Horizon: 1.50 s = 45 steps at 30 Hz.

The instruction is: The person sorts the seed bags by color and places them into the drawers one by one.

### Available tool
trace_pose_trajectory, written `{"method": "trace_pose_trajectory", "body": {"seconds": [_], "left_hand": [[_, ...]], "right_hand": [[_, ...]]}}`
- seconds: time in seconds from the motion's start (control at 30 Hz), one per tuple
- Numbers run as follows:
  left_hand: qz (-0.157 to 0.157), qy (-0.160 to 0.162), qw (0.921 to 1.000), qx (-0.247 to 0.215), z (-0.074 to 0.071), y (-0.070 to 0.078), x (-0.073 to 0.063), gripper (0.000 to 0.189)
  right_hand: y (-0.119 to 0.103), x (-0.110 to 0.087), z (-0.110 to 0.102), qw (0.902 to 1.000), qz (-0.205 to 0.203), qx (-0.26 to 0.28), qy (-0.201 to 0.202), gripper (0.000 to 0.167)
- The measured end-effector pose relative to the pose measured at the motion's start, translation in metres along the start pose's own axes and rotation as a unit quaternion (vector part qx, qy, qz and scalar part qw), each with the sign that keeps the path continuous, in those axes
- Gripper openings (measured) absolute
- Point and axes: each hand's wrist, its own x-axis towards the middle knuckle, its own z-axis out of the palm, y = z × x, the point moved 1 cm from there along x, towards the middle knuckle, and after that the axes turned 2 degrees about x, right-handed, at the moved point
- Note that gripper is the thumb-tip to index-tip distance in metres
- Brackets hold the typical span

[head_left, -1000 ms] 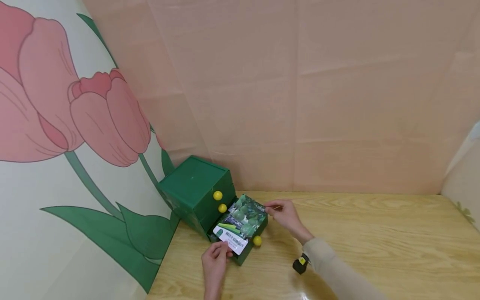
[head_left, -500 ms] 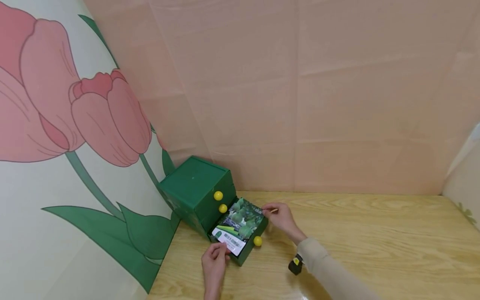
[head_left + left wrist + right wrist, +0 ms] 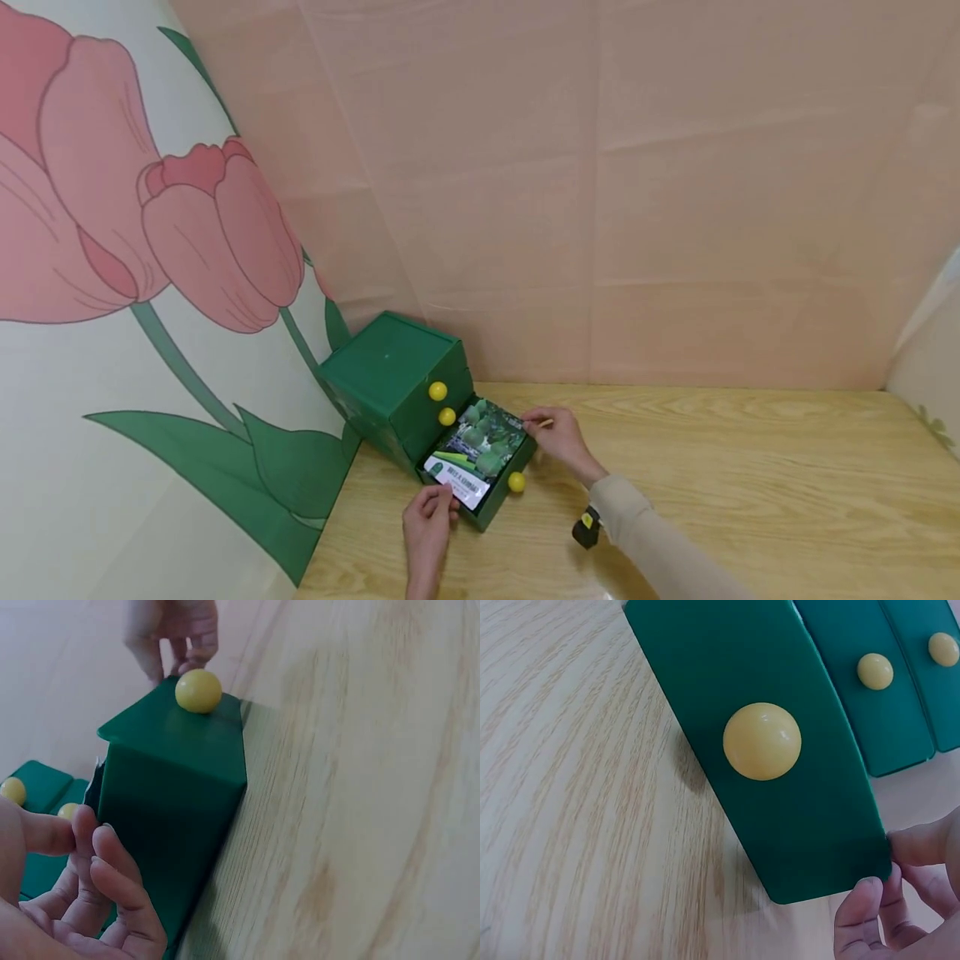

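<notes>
A glossy booklet point(image 3: 480, 442) with green round fruit on its cover and a white strip along one end lies in the pulled-out bottom drawer point(image 3: 498, 500) of a small green drawer cabinet point(image 3: 390, 358). My left hand point(image 3: 427, 525) pinches the white end between thumb and index finger; in the left wrist view the booklet's thin edge point(image 3: 94, 787) shows above the fingertips. At the opposite end, my right hand point(image 3: 561, 435) pinches the far corner. In the right wrist view, its fingertips meet at the drawer front's corner and the booklet is hidden.
Yellow ball knobs sit on the drawer fronts, one on the pulled-out drawer point(image 3: 516, 482) and two on the upper drawers point(image 3: 438, 391). The cabinet stands against a tulip-painted wall point(image 3: 217, 233). A black device point(image 3: 587, 528) is under the right wrist, above the wooden table point(image 3: 720, 475).
The booklet has come down from a tilted position above the drawer and sits lower inside it. My right hand has shifted slightly left and down; the left hand has barely moved.
</notes>
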Motion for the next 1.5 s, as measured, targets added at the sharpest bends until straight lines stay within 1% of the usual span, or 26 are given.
{"method": "trace_pose_trajectory", "body": {"seconds": [0.13,0.37,0.57,0.77,0.87,1.03,1.17,1.27,1.33,1.43,1.5], "left_hand": [[0.009,-0.001,0.9999,0.012,-0.001,0.001,0.0,0.018],[0.028,0.003,0.9978,0.06,-0.002,0.003,0.001,0.017],[0.03,0.004,0.9972,0.069,-0.002,0.001,0.001,0.017],[0.041,-0.003,0.9963,0.075,-0.003,0.0,0.004,0.016],[0.044,-0.009,0.9959,0.079,-0.004,0.001,0.004,0.016],[0.032,-0.016,0.9961,0.081,-0.005,0.001,0.003,0.015],[0.025,-0.02,0.9966,0.076,-0.005,0.003,0.002,0.012],[0.03,-0.019,0.9973,0.063,-0.006,0.007,0.001,0.008],[0.038,-0.016,0.9977,0.053,-0.008,0.012,0.0,0.007],[0.049,-0.004,0.9977,0.046,-0.012,0.024,0.0,0.009],[0.064,0.004,0.9968,0.047,-0.016,0.033,0.001,0.01]], "right_hand": [[0.001,0.0,0.001,1.0,0.006,0.002,0.0,0.012],[-0.002,-0.002,0.001,0.9998,0.02,0.005,-0.002,0.012],[-0.001,-0.002,0.001,0.9996,0.028,-0.001,-0.006,0.013],[-0.001,-0.003,0.001,0.9992,0.039,0.0,-0.01,0.015],[-0.002,-0.004,0.0,0.9993,0.036,0.006,-0.011,0.015],[-0.001,-0.006,0.0,0.9996,0.025,0.011,-0.008,0.016],[0.0,-0.011,-0.003,0.9995,0.028,0.017,-0.005,0.016],[-0.001,-0.015,-0.005,0.999,0.035,0.029,0.0,0.018],[-0.002,-0.018,-0.006,0.9983,0.042,0.041,0.004,0.019],[-0.002,-0.023,-0.005,0.9969,0.055,0.054,0.015,0.024],[-0.003,-0.028,-0.005,0.9959,0.064,0.061,0.022,0.028]]}}
